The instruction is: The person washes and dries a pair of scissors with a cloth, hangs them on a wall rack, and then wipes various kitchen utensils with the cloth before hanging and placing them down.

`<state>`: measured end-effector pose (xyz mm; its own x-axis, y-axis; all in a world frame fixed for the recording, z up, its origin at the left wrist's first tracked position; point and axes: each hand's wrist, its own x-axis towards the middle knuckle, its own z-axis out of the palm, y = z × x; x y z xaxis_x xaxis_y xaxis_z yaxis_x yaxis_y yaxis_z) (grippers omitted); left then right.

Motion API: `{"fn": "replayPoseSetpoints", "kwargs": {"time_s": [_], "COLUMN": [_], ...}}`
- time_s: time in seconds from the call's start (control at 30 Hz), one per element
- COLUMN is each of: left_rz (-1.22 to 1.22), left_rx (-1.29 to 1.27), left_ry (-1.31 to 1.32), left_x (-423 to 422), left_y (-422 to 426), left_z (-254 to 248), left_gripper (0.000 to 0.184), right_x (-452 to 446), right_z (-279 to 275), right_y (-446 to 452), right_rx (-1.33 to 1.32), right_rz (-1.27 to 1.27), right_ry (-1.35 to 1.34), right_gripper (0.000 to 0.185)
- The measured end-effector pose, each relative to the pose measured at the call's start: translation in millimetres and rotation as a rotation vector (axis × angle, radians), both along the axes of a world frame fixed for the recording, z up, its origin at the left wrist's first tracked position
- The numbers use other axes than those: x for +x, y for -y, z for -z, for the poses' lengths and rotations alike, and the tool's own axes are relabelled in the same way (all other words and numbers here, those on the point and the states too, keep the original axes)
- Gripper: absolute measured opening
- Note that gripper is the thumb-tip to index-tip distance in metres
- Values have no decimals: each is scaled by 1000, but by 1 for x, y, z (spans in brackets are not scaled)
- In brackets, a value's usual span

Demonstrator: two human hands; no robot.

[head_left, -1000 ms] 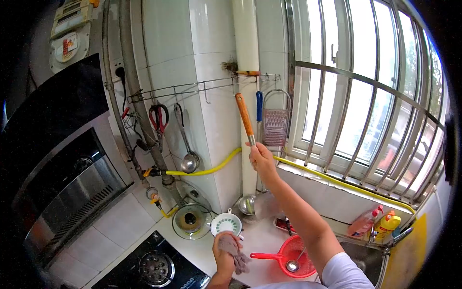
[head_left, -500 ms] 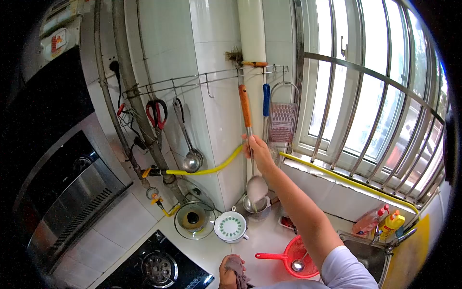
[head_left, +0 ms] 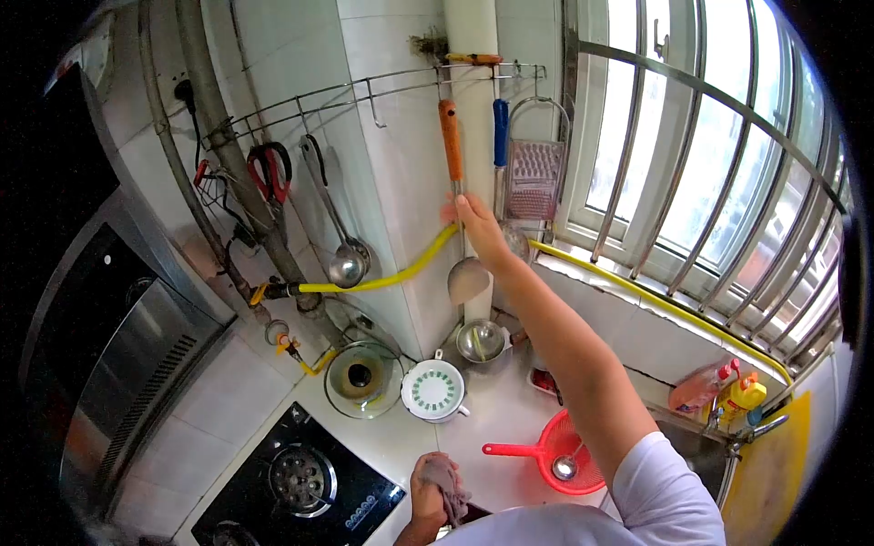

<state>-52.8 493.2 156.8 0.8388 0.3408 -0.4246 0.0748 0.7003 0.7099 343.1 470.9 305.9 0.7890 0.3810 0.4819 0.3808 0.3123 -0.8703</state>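
Note:
My right hand (head_left: 478, 232) reaches up to the wall with its fingers closed around the metal shaft of a spatula (head_left: 470, 280). The spatula has an orange handle, hangs from a wire rail (head_left: 328, 106), and its rounded blade points down. Low in the view, my left hand (head_left: 426, 491) is closed on a crumpled grey cloth (head_left: 446, 482), above the counter edge. Beside the spatula hang a blue-handled utensil (head_left: 501, 132) and a metal grater (head_left: 534, 173). Under the blade stands a metal pot (head_left: 496, 350).
A white lidded pot (head_left: 432, 391), a glass lid (head_left: 350, 400) and a gas stove (head_left: 300, 482) are on the left. A red strainer (head_left: 551, 446) holding a ladle lies near the sink (head_left: 685, 450). A yellow hose (head_left: 401, 276) runs along the wall.
My view has tilted downward, so the rail appears higher. The spatula's blade has swung slightly left, with my right hand still on its shaft. My left hand keeps the cloth.

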Motion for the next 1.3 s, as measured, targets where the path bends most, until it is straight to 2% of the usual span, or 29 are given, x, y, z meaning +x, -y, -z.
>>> {"fn": "replayPoseSetpoints", "kwargs": {"time_s": [0.07,0.13,0.17,0.23,0.33,0.4,0.47,0.53,0.6,0.63,0.67,0.73,0.8,0.87,0.9,0.93,1.0,1.07,1.1,1.23,1.3], "left_rz": [8,10,7,25,77,119,273,352,516,567,602,691,638,484,378,362,342,325,307,183,198], "left_rx": [-6,7,20,17,51,91,230,234,1224,1346,1601,1409,957,420,300,238,294,259,224,142,13], "left_ry": [43,52,63,59,41,23,100,67,318,223,71,-200,-15,2,7,66,207,260,320,272,320], "left_x": [-2,-3,-3,-7,-11,-16,-23,-28,-31,-30,-30,-27,-29,-28,-29,-27,-26,-22,-21,-25,-23], "left_y": [1,5,7,10,16,22,29,29,27,35,39,45,28,28,37,41,47,57,60,61,70], "left_z": [-1,0,0,0,1,0,-1,13,21,-4,-13,-21,17,26,14,8,11,6,4,26,20], "left_gripper": [13,14,15,17,21,23,27,29,32,46,46,44,40,41,44,46,48,49,50,52,52], "right_x": [-3,-15,-22,-56,-97,-134,-153,-166,-181,-195,-206,-227,-245,-259,-264,-272,-283,-287,-284,-265,-260], "right_z": [4,5,6,3,32,50,82,120,144,152,160,167,186,210,224,235,236,252,267,314,326], "right_y": [5,9,16,44,100,149,195,246,293,310,326,358,382,396,396,397,385,368,361,333,322], "right_rx": [-32,25,25,201,194,9,-75,-142,-162,-184,-184,-286,-270,-354,-420,-542,-745,-965,-955,-1000,-646], "right_rz": [50,249,251,203,85,112,141,172,235,287,311,464,466,509,531,549,417,445,442,522,468], "right_ry": [32,134,133,120,106,-71,-116,-212,-285,-346,-379,-400,-445,-472,-448,-426,-433,-409,-438,-475,-897], "right_gripper": [38,38,38,40,38,32,24,20,20,19,19,19,20,19,18,18,22,25,28,28,28]}}
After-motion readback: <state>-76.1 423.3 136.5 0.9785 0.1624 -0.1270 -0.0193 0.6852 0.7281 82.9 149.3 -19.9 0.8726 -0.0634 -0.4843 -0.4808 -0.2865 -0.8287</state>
